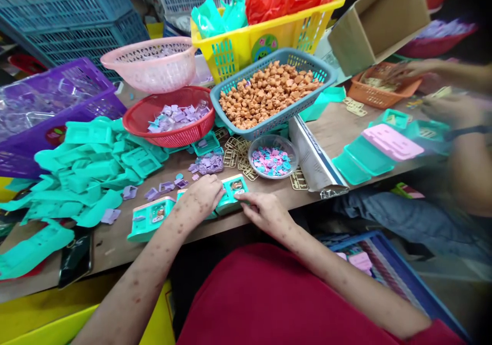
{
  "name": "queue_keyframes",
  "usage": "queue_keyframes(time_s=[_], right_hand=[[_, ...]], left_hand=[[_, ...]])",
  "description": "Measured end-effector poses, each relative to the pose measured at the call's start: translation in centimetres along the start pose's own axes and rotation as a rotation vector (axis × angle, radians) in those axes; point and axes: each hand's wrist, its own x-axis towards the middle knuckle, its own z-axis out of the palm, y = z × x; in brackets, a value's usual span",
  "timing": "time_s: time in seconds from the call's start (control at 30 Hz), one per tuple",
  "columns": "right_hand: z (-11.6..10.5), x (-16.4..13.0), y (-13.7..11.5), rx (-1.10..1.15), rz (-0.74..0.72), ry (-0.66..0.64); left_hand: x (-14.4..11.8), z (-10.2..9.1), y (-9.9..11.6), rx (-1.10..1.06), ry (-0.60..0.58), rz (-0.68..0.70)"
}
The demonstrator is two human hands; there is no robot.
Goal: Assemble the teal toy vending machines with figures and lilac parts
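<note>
Along the near table edge stand teal plastic toy housings in a row. My left hand (pixel 200 195) is closed over the middle of the row, fingers curled against the teal toy housing (pixel 229 192) at the right, which has a small round brown piece in a window. At that housing's right end is my right hand (pixel 267 212), index finger on its edge and thumb just below. Another teal housing (pixel 145 221) with a similar window sits left of my left wrist. Small purple plastic parts (pixel 166 186) lie beyond my left hand.
Behind are a bowl of pink and blue bits (pixel 272 155), a blue-grey basket of brown pieces (pixel 230 124), a red basket (pixel 169 139) and a teal parts heap (pixel 88 165). A cardboard divider (pixel 315 155) stands right; beyond it a co-worker's hands (pixel 449 110) are blurred.
</note>
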Motion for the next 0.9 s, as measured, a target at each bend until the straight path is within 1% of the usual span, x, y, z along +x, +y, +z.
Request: queue_keyframes(time_s=[0.1,0.17,0.2,0.23,0.27,0.33,0.37,0.4,0.43,0.5,0.57,0.6,0.67,0.7,0.73,0.77,0.83,0.87,0.9], right_hand=[[0.0,-0.1,0.0,0.043,-0.005,0.020],[-0.4,-0.3,-0.3,0.061,-0.009,0.046],[-0.6,-0.4,-0.5,0.111,-0.001,0.069],[-1.0,-0.5,-0.9,0.213,0.018,0.103],[-1.3,-0.6,-1.3,0.368,0.050,0.143],[-1.8,-0.6,-2.7,0.769,0.142,0.204],[-1.9,-0.6,-3.6,0.958,0.193,0.212],[-1.9,-0.5,-4.6,1.100,0.241,0.199],[-1.7,-0.4,-5.6,1.196,0.284,0.166],[-1.1,-0.1,-7.4,1.297,0.355,0.080],[-0.5,0.1,-8.5,1.337,0.397,-0.016],[-0.3,0.1,-8.8,1.344,0.404,-0.072],[-0.3,0.1,-8.5,1.293,0.384,-0.161],[-0.4,0.0,-8.0,1.201,0.345,-0.172],[-0.6,0.0,-7.4,1.046,0.283,-0.145],[-0.7,0.0,-6.7,0.834,0.202,-0.078],[-0.4,0.1,-5.1,0.337,0.030,0.105],[0.1,0.2,-4.4,0.117,-0.037,0.170],[0.8,0.3,-3.7,-0.051,-0.079,0.207]], left_hand=[[0.1,0.3,-0.2,0.013,0.004,0.008],[0.0,0.0,-0.1,0.024,0.017,0.002],[-0.2,-0.4,0.1,0.033,0.031,-0.008],[-0.5,-0.9,0.5,0.037,0.054,-0.021],[-1.0,-1.6,1.2,0.025,0.093,-0.033],[-2.2,-3.0,3.2,-0.055,0.194,-0.022],[-2.9,-3.6,4.4,-0.119,0.228,0.013],[-3.5,-4.1,5.6,-0.183,0.230,0.077],[-4.0,-4.4,6.8,-0.234,0.209,0.155],[-4.8,-4.3,8.5,-0.276,0.168,0.289],[-5.4,-3.9,9.0,-0.293,0.203,0.333],[-5.7,-3.7,8.9,-0.300,0.240,0.317],[-6.5,-3.5,8.1,-0.313,0.290,0.259],[-7.0,-3.5,7.6,-0.315,0.296,0.220],[-7.6,-3.7,7.1,-0.319,0.299,0.175],[-8.1,-3.8,6.6,-0.326,0.299,0.128],[-8.9,-4.1,5.5,-0.365,0.276,0.047],[-9.1,-4.2,5.0,-0.391,0.262,0.020],[-9.2,-4.2,4.5,-0.414,0.250,0.004]])
